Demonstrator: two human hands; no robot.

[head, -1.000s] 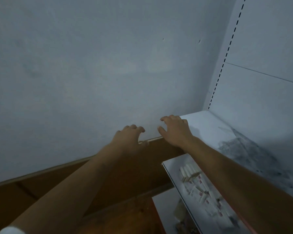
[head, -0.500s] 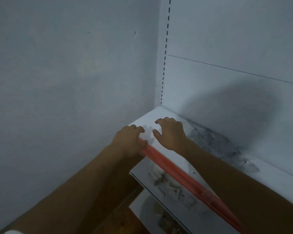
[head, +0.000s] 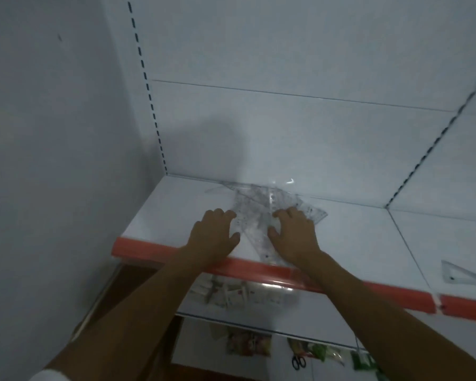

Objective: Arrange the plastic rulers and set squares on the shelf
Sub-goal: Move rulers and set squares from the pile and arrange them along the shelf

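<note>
A: Left hand (head: 213, 232) is resting on the shelf (head: 176, 213), fingers bent, tips lying at the left edge of the clear pile of rulers and set squares (head: 261, 207). Whether it is actually pinching a piece, I cannot tell; nothing looks closed inside it.

B: Right hand (head: 293, 232) is mirroring it, fingers curled like a claw, tips pressing on the right side of the pile, thumb pointing at the centre. No piece is enclosed there either.

A: The pile is sitting mid-shelf, fanning out toward the far back panel. One long piece is reaching near, its end touching the red front strip (head: 259, 268).

B: A lone set square (head: 462, 276) is lying well apart, on the next shelf section to the right.

A: Risk, as a judgement: the plastic is looking slick and overlapping, so squeezing inward could be making pieces ride over each other and splay.

B: Also, dragging the pile nearward could be tipping that long piece over the strip, down toward the packets (head: 231, 292) on the lower shelf.
</note>
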